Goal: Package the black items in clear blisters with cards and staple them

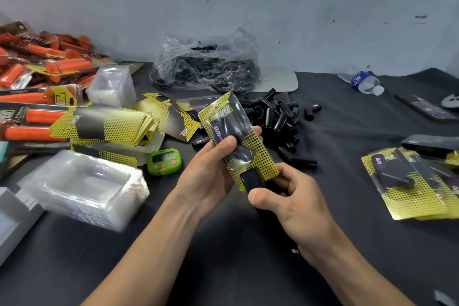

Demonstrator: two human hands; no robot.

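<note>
Right now the left hand (211, 171) grips a filled pack (238, 136) – a yellow dotted card inside a clear blister with black items in it – thumb pressed on the front, fingertips curling round the far edge from behind. The pack is held off the table, tilted, its top end pointing away from the person.

Just below it, the right hand (293, 204) holds a black stapler (253, 179), thumb on top and fingers wrapped round it; the stapler's nose lies over the lower edge of the card.

Beyond both hands lies a loose pile of black items (280, 119), and further back a crumpled clear plastic bag (206, 62) with more dark pieces inside. Left of the left hand sit a green timer (164, 160), a stack of yellow cards (109, 124) and, nearer the person, a stack of empty clear blisters (84, 186). Far left is a heap of orange packs (37, 77). Well to the right of the right hand, finished packs (409, 181) lie overlapping on the dark table (236, 256); a water bottle (365, 82) lies on its side near the wall.
</note>
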